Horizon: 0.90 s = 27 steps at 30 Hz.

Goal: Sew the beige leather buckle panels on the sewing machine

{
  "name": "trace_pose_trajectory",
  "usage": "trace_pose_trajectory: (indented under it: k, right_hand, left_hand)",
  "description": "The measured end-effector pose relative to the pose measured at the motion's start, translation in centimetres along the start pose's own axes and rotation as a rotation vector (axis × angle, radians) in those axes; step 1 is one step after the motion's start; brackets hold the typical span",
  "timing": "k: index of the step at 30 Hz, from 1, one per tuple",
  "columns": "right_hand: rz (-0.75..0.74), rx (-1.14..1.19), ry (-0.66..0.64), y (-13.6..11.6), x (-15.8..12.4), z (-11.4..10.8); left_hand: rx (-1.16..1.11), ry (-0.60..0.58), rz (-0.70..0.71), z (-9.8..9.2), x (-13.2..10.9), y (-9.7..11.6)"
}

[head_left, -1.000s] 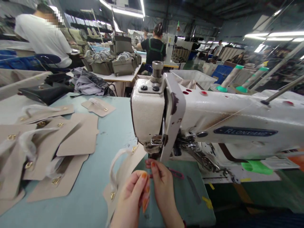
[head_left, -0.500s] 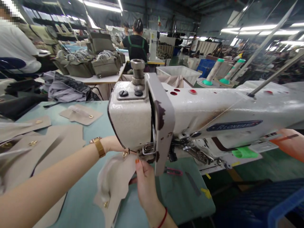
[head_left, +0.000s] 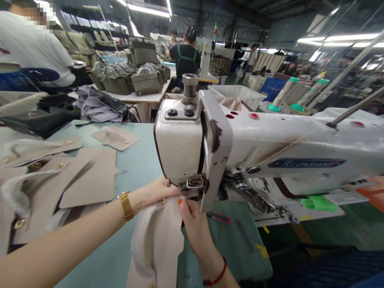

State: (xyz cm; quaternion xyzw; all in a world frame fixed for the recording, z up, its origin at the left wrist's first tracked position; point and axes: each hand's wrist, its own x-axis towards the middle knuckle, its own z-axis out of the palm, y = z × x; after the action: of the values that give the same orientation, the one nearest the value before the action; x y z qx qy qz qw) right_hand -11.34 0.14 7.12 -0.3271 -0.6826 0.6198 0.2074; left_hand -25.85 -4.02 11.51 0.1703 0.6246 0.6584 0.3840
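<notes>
Under the head of a white sewing machine lies a beige bag panel with a wrapped handle and gold metal fittings. My left hand, a gold watch on its wrist, grips the panel's far edge beside the needle area; its fingertips are partly hidden behind the machine head. My right hand, with a red cord bracelet, pinches the panel's right edge between thumb and fingers just below the presser area. The needle itself is hidden by the machine head and guard.
More beige panels with handles lie at the left on the green table. Pink-handled snips rest right of my right hand. Thread cones stand behind the machine. Finished-looking bags and several people are farther back.
The panel has turned so its length runs more nearly straight toward me. My left hand shows more beside the machine head. The whole view has shifted, with the scene lying farther right.
</notes>
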Motion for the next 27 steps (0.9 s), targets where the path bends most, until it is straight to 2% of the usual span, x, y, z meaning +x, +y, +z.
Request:
trace_pose_trajectory:
  k: [2, 4, 7, 11, 13, 15, 17, 19, 21, 23, 25, 27]
  right_hand:
    - [0.016, 0.017, -0.062, -0.2, 0.1, -1.1]
    - [0.041, 0.034, -0.151, -0.5, 0.3, -2.3]
    - [0.027, 0.032, -0.248, -1.2, 0.7, -3.7]
    - [0.038, 0.006, -0.297, -2.3, 0.9, -4.7]
    - [0.046, -0.012, -0.325, -2.7, 0.6, -5.2]
    - [0.070, -0.014, -0.379, -2.8, -0.3, -5.6]
    - [0.123, 0.024, -0.433, -2.2, -1.5, -5.8]
    - [0.185, 0.104, -0.428, -0.9, -2.9, -5.2]
    - [0.222, 0.216, -0.331, 0.8, -4.2, -4.0]
    - [0.238, 0.298, -0.227, 2.3, -5.2, -2.6]
    - [0.221, 0.286, -0.144, 3.1, -5.9, -1.5]
    - [0.169, 0.187, -0.080, 3.0, -6.4, -1.1]
  left_hand:
    - [0.045, -0.190, -0.094, -0.1, -0.8, -0.7]
    - [0.083, -0.320, -0.139, -0.1, -1.4, -1.2]
    - [0.118, -0.361, -0.091, 0.0, -1.7, -1.4]
    - [0.160, -0.395, -0.037, -0.1, -1.4, -1.6]
    - [0.203, -0.332, -0.008, -0.7, -1.7, -2.2]
    - [0.275, -0.168, 0.077, -1.9, -2.5, -3.5]
    - [0.373, 0.013, 0.215, -3.2, -4.0, -5.3]
    - [0.453, 0.095, 0.324, -4.4, -5.7, -7.5]
    - [0.450, 0.118, 0.309, -4.8, -7.3, -9.6]
    - [0.395, 0.136, 0.202, -4.5, -8.3, -11.0]
    - [0.342, 0.155, 0.109, -3.5, -8.7, -11.3]
    - [0.295, 0.143, 0.068, -2.3, -8.7, -10.7]
